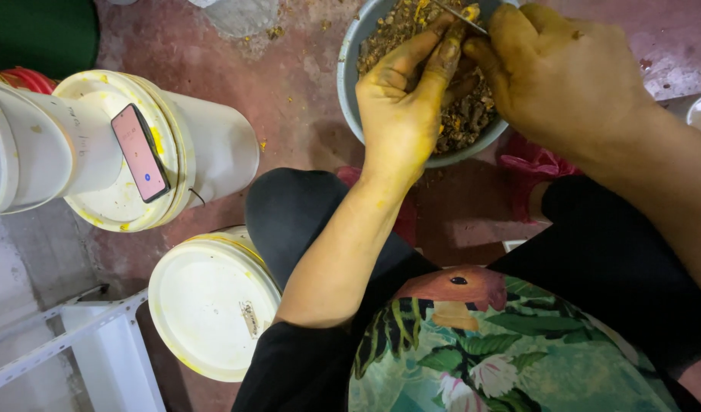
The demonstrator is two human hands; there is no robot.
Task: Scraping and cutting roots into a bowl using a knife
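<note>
A grey bowl (349, 84) on the floor holds brown and yellow peelings and root scraps. Both hands are stained yellow and work over it. My left hand (400, 99) pinches a small yellow root piece (469, 13) between its fingertips. My right hand (560, 72) grips a thin metal blade (461, 15) whose edge lies against that piece. My knees in black trousers flank the bowl.
A white lidded bucket (205, 145) lies at left with a phone (140, 152) on its lid. Another white lid (209, 305) sits below it, a white metal frame (60, 343) at bottom left. Red sandals (530, 164) show under the bowl.
</note>
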